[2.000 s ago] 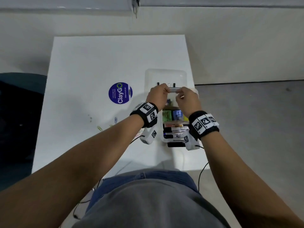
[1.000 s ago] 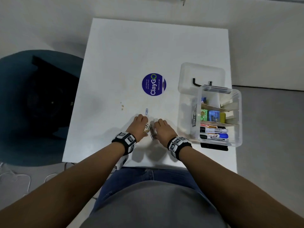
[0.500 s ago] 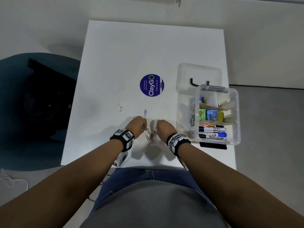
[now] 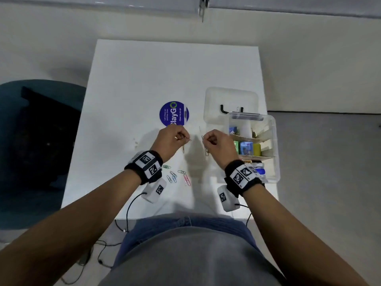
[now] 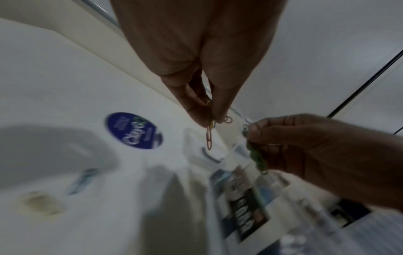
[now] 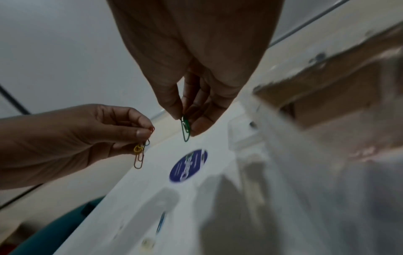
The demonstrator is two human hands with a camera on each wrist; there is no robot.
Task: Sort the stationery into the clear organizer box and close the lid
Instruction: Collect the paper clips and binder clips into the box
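Both hands are raised above the white table. My left hand pinches a small bunch of paper clips, red, yellow and orange, which hang down. My right hand pinches green paper clips, seen dangling in the left wrist view. Several loose clips, pink, blue and green, lie on the table near my wrists. The clear organizer box stands at the right, open, with markers, small coloured items and dividers inside. Its lid lies flat behind it.
A round blue ClayGo sticker sits mid-table just beyond my left hand. Small pale bits lie left of it. A dark teal chair stands left of the table. Cables hang off the near edge.
Both hands left the box, came down on the loose clips near the front edge, pinched some, and have now lifted them up and forward toward the box.
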